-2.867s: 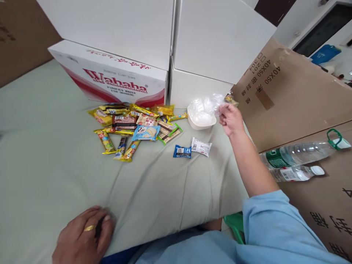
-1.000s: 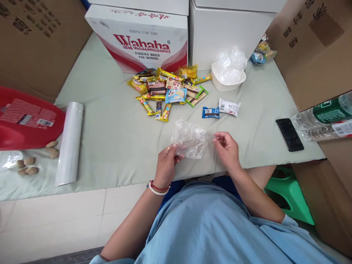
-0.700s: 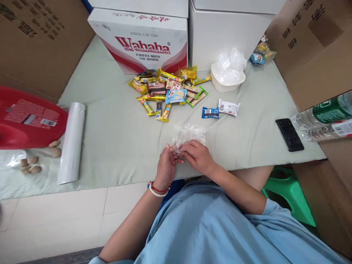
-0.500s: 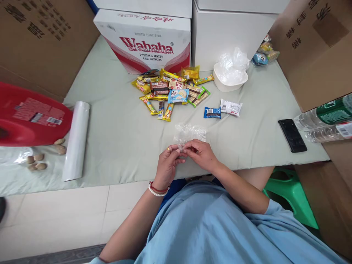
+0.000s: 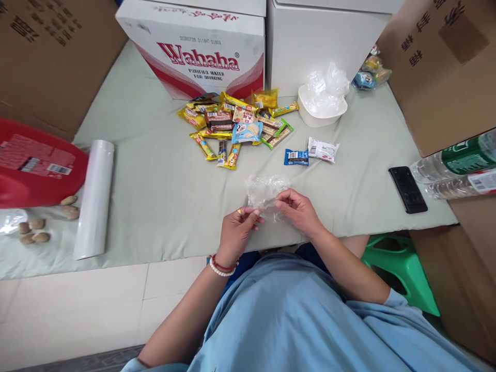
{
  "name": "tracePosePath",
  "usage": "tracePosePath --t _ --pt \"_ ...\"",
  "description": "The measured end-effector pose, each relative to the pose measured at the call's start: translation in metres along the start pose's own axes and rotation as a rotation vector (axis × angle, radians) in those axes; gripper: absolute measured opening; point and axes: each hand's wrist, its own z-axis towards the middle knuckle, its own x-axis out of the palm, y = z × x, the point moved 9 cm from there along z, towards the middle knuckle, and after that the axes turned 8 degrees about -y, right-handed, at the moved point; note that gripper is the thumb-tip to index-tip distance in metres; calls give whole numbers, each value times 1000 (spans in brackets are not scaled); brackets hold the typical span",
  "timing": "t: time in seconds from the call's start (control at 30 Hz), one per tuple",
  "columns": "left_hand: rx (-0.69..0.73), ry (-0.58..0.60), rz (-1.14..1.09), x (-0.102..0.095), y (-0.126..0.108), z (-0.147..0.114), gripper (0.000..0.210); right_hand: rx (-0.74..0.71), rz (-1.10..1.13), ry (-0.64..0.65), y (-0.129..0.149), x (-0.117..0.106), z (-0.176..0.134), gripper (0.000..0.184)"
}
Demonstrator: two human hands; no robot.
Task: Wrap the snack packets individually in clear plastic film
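A crinkled clear plastic bag (image 5: 265, 187) is stretched between my hands over the table's near edge. My left hand (image 5: 237, 230), with a ring and bracelets at the wrist, pinches its near left side between thumb and fingers. On the other side, my right hand (image 5: 299, 211) pinches the bag's near right part. Beyond the bag lie a small blue snack packet (image 5: 296, 157) and a white snack packet (image 5: 323, 150), touching each other. Farther back is a pile of wrapped snacks (image 5: 247, 133), mostly yellow.
A white bowl (image 5: 321, 120) holds crumpled clear bags. Cartons (image 5: 205, 57) line the back. A plastic roll (image 5: 93, 201), a red container (image 5: 34, 170) and walnuts (image 5: 37, 223) are left; a phone (image 5: 408, 189) and bottles (image 5: 465, 160) right. A green stool (image 5: 406, 268) stands below.
My hands have drawn apart, the right one moving to the right, with the bag's edge now spread between them. The view has shifted slightly.
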Motion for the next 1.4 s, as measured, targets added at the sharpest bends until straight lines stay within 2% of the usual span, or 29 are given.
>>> tracePosePath --t 0.13,0.23,0.3,0.4,0.47,0.57,0.67,0.77,0.83,0.9,0.97,1.03,1.13,1.2,1.27,1.33,1.4 --pt "28 13 72 9 1 0 51 -40 -135 92 5 18 1 24" --pt "-2 11 23 9 2 2 54 -31 -44 16 9 8 7 26" --pt "-14 2 -9 4 -1 5 53 -13 15 -108 11 -16 10 28" --pt "-12 -43 -12 -12 -7 9 50 -1 22 -331 13 -68 6 31" --pt "-5 -79 11 -25 -10 11 48 6 -41 -443 12 -102 -2 33" --pt "-36 -115 77 -45 -8 11 47 24 -244 -526 5 -142 -17 33" --pt "-116 -66 145 -54 -3 7 54 30 -549 -528 -1 -164 -26 31" --pt "-146 -76 178 -62 -7 8 66 -58 -741 -592 15 -171 -30 29" --pt "-108 -138 218 -68 -16 15 66 -196 -766 -643 39 -163 -30 25" --pt "-20 -180 309 -71 -28 27 62 -367 -774 -595 64 -138 -25 21" --pt "95 -209 473 -68 -40 40 57 -511 -791 -417 78 -99 -14 19" --pt "236 -234 669 -60 -53 54 48 -560 -849 -183 77 -56 2 22" --pt "465 -214 882 -34 -70 71 40 -429 -1080 44 50 -14 34 24" --pt "551 -157 959 -15 -73 80 35 -281 -1251 113 31 -5 52 24" --pt "561 -94 1006 -3 -70 88 26 -193 -1343 156 19 -3 61 22" --pt "515 -50 976 0 -66 95 18 -208 -1343 167 18 -5 62 25" --pt "452 -25 891 -4 -62 99 17 -294 -1282 139 24 -11 55 23"
